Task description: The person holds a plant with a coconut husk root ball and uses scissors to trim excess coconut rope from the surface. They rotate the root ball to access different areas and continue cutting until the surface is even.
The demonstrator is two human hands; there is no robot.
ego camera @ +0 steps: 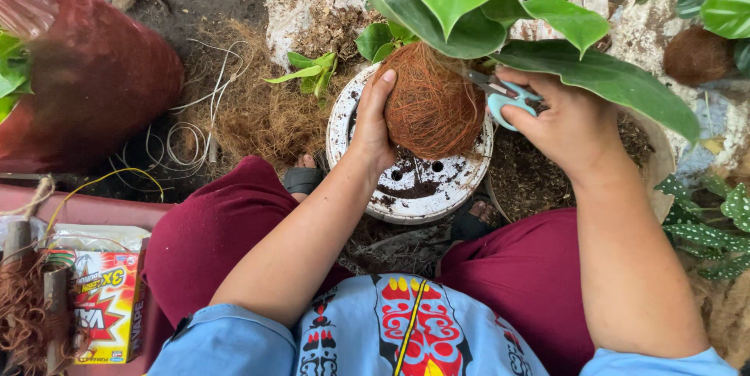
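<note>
A person is sitting on the ground, knees in dark red trousers spread, looking down at their own hands. Nearest on the left, a colourful cardboard box (pixel 105 306) is lying beside a bundle of brown fibre cord (pixel 23 310). Between the knees an upturned white plastic pot (pixel 406 188), smeared with soil, is serving as a stand. On it a coconut-fibre root ball (pixel 430 106) is resting, its long axis upright, rounded base down and broad green leaves (pixel 469 1) pointing up and away. The left hand (pixel 373 122) is cupping the ball's left side, steadying it. The right hand (pixel 562 122) is gripping small teal-handled scissors (pixel 504 96), blades pointing left towards the ball's upper right. The step appears to be trimming the wrapped ball; the next cut likely needs the ball held still and the blades kept off the stems. Further left, loose husk fibre (pixel 258 110) and a red bag (pixel 94 71) are lying on the soil.
</note>
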